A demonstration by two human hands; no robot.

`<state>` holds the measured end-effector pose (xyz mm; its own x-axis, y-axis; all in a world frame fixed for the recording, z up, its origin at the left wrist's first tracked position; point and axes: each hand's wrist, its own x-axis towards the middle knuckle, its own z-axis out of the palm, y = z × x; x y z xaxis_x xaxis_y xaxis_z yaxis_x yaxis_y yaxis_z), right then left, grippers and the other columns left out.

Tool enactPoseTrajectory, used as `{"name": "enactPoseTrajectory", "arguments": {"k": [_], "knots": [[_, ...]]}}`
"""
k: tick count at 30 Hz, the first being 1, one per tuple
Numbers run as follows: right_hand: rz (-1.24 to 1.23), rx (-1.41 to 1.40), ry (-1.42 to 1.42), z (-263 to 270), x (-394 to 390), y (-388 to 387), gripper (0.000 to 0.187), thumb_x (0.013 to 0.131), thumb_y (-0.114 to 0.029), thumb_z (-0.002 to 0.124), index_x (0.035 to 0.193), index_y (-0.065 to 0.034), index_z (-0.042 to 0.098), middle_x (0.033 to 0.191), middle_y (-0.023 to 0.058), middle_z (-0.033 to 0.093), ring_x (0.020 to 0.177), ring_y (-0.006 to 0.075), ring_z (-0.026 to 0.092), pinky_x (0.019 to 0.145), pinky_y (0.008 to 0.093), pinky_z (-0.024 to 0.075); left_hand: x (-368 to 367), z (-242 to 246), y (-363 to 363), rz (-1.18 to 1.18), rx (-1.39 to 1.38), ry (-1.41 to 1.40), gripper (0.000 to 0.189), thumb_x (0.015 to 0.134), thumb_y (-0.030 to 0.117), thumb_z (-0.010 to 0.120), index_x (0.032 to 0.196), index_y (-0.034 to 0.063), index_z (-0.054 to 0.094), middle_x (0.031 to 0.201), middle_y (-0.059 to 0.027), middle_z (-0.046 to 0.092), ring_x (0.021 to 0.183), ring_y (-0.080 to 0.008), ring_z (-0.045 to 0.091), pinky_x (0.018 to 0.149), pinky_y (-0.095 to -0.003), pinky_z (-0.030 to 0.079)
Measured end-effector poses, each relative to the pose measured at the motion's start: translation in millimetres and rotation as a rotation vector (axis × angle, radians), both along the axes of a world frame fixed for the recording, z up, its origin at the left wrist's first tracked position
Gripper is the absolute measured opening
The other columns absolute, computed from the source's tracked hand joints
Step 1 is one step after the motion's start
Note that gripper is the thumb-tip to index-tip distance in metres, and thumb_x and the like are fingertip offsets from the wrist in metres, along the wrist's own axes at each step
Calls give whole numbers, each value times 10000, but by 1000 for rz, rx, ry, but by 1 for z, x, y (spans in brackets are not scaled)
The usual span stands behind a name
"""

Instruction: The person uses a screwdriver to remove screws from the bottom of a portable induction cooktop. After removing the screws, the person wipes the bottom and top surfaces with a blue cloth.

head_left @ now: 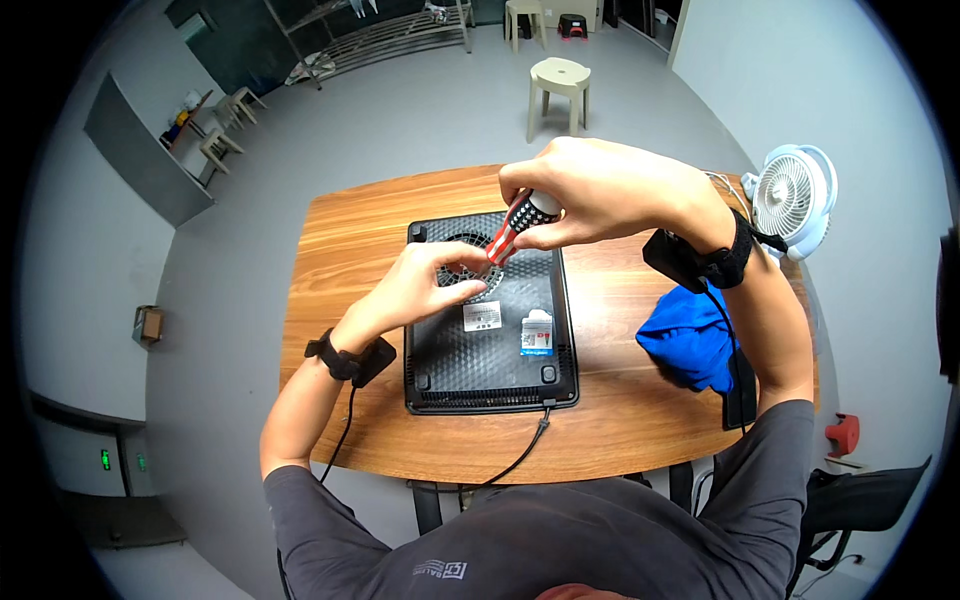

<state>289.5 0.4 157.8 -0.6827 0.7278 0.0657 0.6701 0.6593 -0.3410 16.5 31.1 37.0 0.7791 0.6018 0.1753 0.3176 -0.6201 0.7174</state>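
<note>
In my right hand (600, 195) is a screwdriver (517, 225) with a red, white and blue stars-and-stripes handle, tilted down to the left. Its lower end reaches the round fan grille (457, 279) of a black plastic appliance (480, 356) that looks like an induction cooker lying upside down. My left hand (442, 281) is at the grille, thumb and forefinger around the screwdriver's lower end; whether they touch the shaft or hold a small part cannot be made out. Two labels with writing, a white one (481, 316) and a blue-and-white one (537, 334), are on the appliance's underside.
The appliance lies on a wooden table (352, 247), its black cable (529, 450) running over the near edge. To the right are a bunched blue cloth (690, 341), a black flat object (739, 397) and a white fan (791, 195). Beyond the table stands a stool (560, 75).
</note>
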Motion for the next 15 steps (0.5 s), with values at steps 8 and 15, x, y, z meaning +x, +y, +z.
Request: {"name": "enactPoseTrajectory", "arguments": {"k": [8,15], "knots": [[-98,78,-6,14,37,13,348,902,-292,785,1006,26,688,827,202,737,736,354,729,668,401,568,18,-39,73,-104,174,497,977,840,609,811,1592,112,432,1656,-284,312,1546,-458,297,1241,-573,329],[-279,55,-152,14,72,31,417,894,-379,801,1033,5,715,849,216,751,810,380,751,744,440,606,68,-44,56,-168,61,779,1213,736,700,849,1690,354,184,1737,-267,39,1604,-494,55,1162,-810,252]]}}
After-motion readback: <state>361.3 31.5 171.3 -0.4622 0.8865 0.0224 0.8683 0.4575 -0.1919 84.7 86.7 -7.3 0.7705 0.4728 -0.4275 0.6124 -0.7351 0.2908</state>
